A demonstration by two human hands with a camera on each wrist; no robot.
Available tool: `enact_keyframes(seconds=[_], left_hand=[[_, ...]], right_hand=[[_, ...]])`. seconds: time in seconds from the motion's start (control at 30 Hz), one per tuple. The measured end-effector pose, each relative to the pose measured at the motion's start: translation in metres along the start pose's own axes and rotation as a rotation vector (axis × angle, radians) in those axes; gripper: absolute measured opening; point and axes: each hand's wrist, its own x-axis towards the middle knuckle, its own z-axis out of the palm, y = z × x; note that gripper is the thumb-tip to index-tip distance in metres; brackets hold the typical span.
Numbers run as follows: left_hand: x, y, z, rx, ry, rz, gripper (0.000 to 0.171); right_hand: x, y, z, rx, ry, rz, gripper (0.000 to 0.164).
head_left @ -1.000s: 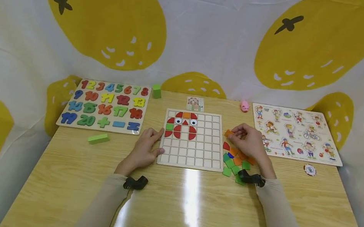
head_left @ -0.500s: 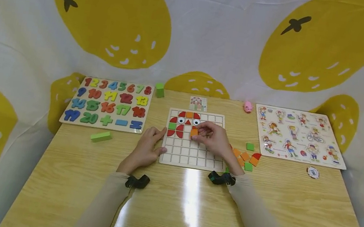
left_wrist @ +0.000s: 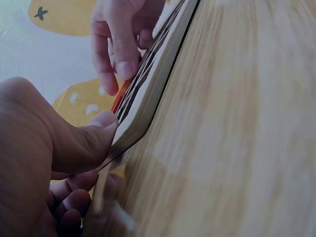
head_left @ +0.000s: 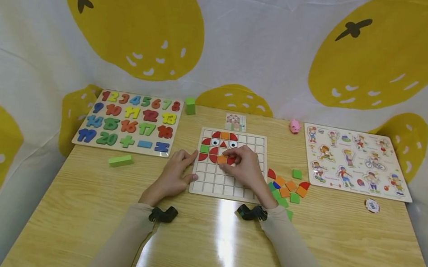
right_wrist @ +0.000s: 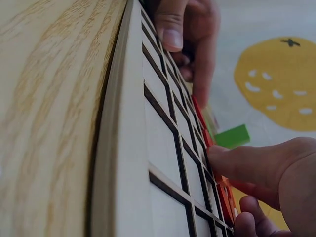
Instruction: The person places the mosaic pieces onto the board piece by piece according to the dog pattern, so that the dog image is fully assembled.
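A wooden grid board (head_left: 207, 182) lies flat on the table, with red, white-eyed, orange and green tiles forming a pattern in its upper left. My right hand (head_left: 248, 168) is over the board and pinches an orange square tile (head_left: 221, 159) between thumb and index finger, at the pattern's lower middle. At the board's left side, my left hand (head_left: 175, 173) steadies the edge. Its index finger reaches along that edge and its thumb (left_wrist: 94, 140) touches near the front corner. My right fingers partly cover the red tiles beside the orange one.
Loose orange, green, red and blue tiles (head_left: 284, 192) lie right of the board. A small pattern card (head_left: 236, 122) is behind it. Number puzzle (head_left: 122, 125), figure puzzle (head_left: 351, 162), green blocks (head_left: 121, 160), pink pig (head_left: 295, 126) and poker chip (head_left: 372, 205) stand around.
My right hand has carried the orange tile from beside the loose pile leftward onto the board, then slightly lower in the pattern. My left hand stays at the board's edge.
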Motion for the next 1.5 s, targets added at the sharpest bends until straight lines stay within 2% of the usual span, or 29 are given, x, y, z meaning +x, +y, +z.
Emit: enact_keyframes(seconds=[0.4,0.6,0.77,0.87,0.97,1.1,1.17,1.27,1.37,1.5], left_hand=[[-0.001,0.004,-0.002,-0.004,-0.008,-0.029,0.073],[0.001,0.002,0.001,0.004,-0.001,-0.008,0.073],[0.002,0.001,0.003,0.0,0.002,-0.005,0.073],[0.002,0.001,0.003,-0.002,-0.01,-0.016,0.073],[0.0,0.001,0.002,0.003,-0.015,-0.025,0.073],[-0.003,0.001,0.0,0.004,-0.008,-0.034,0.073],[-0.004,0.001,-0.001,0.006,-0.008,-0.043,0.073],[-0.004,0.0,-0.003,0.002,-0.01,-0.054,0.072],[-0.004,0.001,-0.003,-0.011,-0.013,-0.058,0.072],[-0.001,0.003,0.001,-0.028,-0.015,-0.051,0.072]], right_hand=[[0.004,-0.006,0.002,-0.064,-0.024,0.04,0.022],[0.004,-0.009,-0.004,-0.066,-0.029,0.085,0.021],[0.001,-0.007,-0.013,-0.028,-0.044,0.05,0.026],[-0.007,0.0,-0.034,-0.006,-0.042,0.019,0.03],[-0.02,0.014,-0.071,-0.058,-0.031,0.02,0.032],[-0.04,0.039,-0.126,-0.236,-0.042,0.089,0.031],[-0.048,0.051,-0.144,-0.313,-0.068,0.134,0.028],[-0.055,0.062,-0.156,-0.372,-0.128,0.196,0.024],[-0.061,0.068,-0.157,-0.374,-0.155,0.233,0.019],[-0.067,0.071,-0.158,-0.353,-0.109,0.212,0.017]])
